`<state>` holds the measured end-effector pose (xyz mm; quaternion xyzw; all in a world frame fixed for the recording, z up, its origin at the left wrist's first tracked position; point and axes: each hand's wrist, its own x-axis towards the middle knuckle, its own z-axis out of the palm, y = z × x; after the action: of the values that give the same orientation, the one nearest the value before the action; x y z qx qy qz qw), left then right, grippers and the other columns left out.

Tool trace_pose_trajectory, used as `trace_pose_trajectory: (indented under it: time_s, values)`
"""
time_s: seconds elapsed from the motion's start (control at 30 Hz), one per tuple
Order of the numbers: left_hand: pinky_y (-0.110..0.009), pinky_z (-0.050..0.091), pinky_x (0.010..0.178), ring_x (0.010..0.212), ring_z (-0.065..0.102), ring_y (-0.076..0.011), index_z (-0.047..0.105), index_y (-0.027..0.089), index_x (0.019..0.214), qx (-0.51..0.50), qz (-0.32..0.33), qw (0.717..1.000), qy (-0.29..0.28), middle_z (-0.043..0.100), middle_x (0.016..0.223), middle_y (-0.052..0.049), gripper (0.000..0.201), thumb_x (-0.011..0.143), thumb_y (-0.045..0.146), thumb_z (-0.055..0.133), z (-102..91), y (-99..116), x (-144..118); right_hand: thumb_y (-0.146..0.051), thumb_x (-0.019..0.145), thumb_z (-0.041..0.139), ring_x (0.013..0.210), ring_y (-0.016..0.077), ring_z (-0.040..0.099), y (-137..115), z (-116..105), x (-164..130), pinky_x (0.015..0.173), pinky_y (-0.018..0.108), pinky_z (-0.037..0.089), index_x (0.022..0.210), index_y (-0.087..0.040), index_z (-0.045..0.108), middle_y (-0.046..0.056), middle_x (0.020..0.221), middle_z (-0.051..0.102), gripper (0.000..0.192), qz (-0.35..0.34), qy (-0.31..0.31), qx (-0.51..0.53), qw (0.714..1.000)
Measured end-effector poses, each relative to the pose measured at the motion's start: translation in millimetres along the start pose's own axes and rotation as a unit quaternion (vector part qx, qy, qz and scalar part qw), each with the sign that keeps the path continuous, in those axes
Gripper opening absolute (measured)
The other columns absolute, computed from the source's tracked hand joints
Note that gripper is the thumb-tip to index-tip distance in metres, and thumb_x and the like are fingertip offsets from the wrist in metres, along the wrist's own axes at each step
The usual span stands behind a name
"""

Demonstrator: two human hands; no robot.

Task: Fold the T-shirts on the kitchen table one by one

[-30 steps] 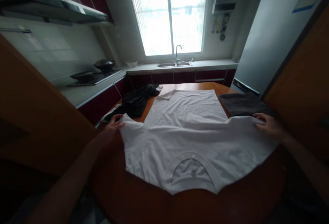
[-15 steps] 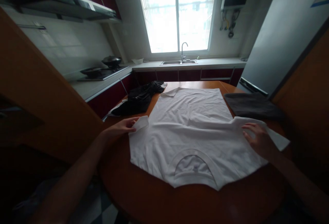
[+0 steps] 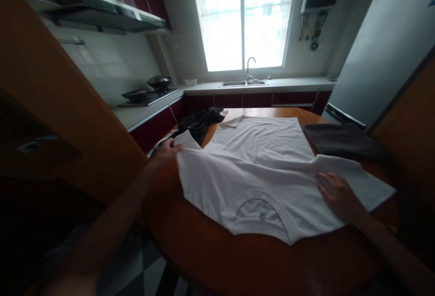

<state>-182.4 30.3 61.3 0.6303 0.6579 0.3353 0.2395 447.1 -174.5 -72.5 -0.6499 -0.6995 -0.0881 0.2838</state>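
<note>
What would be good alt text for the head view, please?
A person's left hand holds a sleeve of a white T-shirt spread on a table, collar toward the viewer, the right hand over its other side. Black clothing and a grey cloth flank it; behind are a sink and window.

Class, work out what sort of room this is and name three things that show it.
It looks like a kitchen, probably in a home: there is a sink below the window, a pan on the stove, and a hood above.
</note>
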Motion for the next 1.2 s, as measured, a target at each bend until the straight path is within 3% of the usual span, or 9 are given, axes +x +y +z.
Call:
trace_pose_trajectory:
  time_s: [0.17, 0.37, 0.53, 0.6, 0.7, 0.83, 0.93, 1.03, 1.2]
  values:
    - [-0.034, 0.055, 0.077, 0.095, 0.069, -0.0263, 0.069, 0.021, 0.100, -0.211, -0.027, 0.957, -0.199, 0.072, 0.108, -0.009, 0.044, 0.076, 0.058, 0.071, 11.2, -11, -21, -0.038, 0.094, 0.046, 0.110, 0.0330, 0.063, 8, 5, -2, 0.098, 0.049, 0.050, 0.122, -0.018, 0.064, 0.016, 0.119, 0.066, 0.039, -0.014, 0.000, -0.014, 1.000]
    - [-0.036, 0.055, 0.088, 0.118, 0.064, -0.0320, 0.067, 0.022, 0.123, -0.176, -0.023, 0.963, -0.201, 0.068, 0.129, -0.013, 0.076, 0.055, 0.046, 0.093, 8.2, -15, -36, -0.039, 0.095, 0.045, 0.111, 0.0336, 0.063, 9, 5, -2, 0.098, 0.049, 0.051, 0.121, -0.016, 0.065, 0.017, 0.121, 0.065, 0.040, -0.022, -0.005, -0.025, 0.999]
    - [-0.034, 0.055, 0.089, 0.114, 0.065, -0.0309, 0.068, 0.020, 0.124, -0.115, -0.016, 0.958, -0.264, 0.070, 0.127, -0.012, 0.071, 0.063, 0.051, 0.087, -5.4, -11, -42, -0.040, 0.093, 0.045, 0.110, 0.0352, 0.063, 7, 4, -2, 0.098, 0.051, 0.050, 0.119, -0.015, 0.067, 0.018, 0.119, 0.066, 0.042, -0.013, -0.007, -0.014, 1.000]
    - [-0.033, 0.055, 0.087, 0.108, 0.067, -0.0298, 0.069, 0.019, 0.121, -0.076, 0.001, 0.973, -0.219, 0.071, 0.122, -0.010, 0.068, 0.064, 0.053, 0.084, -15.3, -17, -39, -0.040, 0.092, 0.046, 0.111, 0.0353, 0.063, 7, 2, -2, 0.099, 0.052, 0.050, 0.117, -0.016, 0.068, 0.018, 0.119, 0.066, 0.041, -0.008, -0.007, -0.010, 1.000]
    - [-0.039, 0.056, 0.085, 0.101, 0.067, -0.0339, 0.069, 0.016, 0.118, 0.074, 0.001, 0.996, -0.055, 0.071, 0.107, -0.011, 0.066, 0.063, 0.051, 0.081, -27.2, -28, -34, -0.039, 0.092, 0.047, 0.110, 0.0350, 0.063, 3, -4, -1, 0.100, 0.053, 0.050, 0.116, -0.018, 0.068, 0.017, 0.119, 0.067, 0.038, -0.011, -0.008, -0.009, 1.000]
    - [-0.049, 0.043, 0.109, 0.123, 0.055, -0.0397, 0.067, 0.017, 0.126, 0.240, 0.108, 0.960, 0.095, 0.064, 0.121, -0.017, 0.052, 0.080, 0.042, 0.067, -7.5, -15, -51, -0.040, 0.096, 0.048, 0.122, 0.0333, 0.060, -22, -14, 2, 0.108, 0.051, 0.047, 0.121, -0.020, 0.067, 0.015, 0.130, 0.064, 0.037, -0.054, -0.022, 0.027, 0.998]
    - [-0.043, 0.033, 0.119, 0.134, 0.049, -0.0315, 0.061, 0.024, 0.138, 0.194, 0.265, 0.944, -0.032, 0.058, 0.141, -0.010, 0.048, 0.096, 0.042, 0.048, 38.9, 12, -80, -0.043, 0.098, 0.050, 0.140, 0.0308, 0.048, -47, -17, -2, 0.115, 0.050, 0.041, 0.138, -0.024, 0.060, 0.013, 0.151, 0.051, 0.045, -0.096, -0.082, 0.060, 0.990]
    - [-0.046, 0.019, 0.125, 0.151, 0.031, -0.0297, 0.047, 0.032, 0.152, 0.190, 0.333, 0.905, -0.186, 0.038, 0.163, -0.004, 0.055, 0.099, 0.047, 0.047, 84.1, 27, -113, -0.049, 0.095, 0.056, 0.149, 0.0335, 0.034, -64, -20, -17, 0.119, 0.057, 0.033, 0.151, -0.030, 0.048, 0.011, 0.163, 0.035, 0.059, -0.109, -0.156, 0.053, 0.980]
    - [-0.059, 0.008, 0.124, 0.156, 0.008, -0.0350, 0.034, 0.047, 0.156, 0.206, 0.318, 0.865, -0.329, 0.018, 0.169, 0.001, 0.062, 0.097, 0.056, 0.052, 94.8, 22, -149, -0.050, 0.093, 0.061, 0.151, 0.0348, 0.029, -69, -43, -46, 0.119, 0.062, 0.029, 0.155, -0.036, 0.041, 0.007, 0.165, 0.030, 0.067, -0.085, -0.236, 0.070, 0.966]
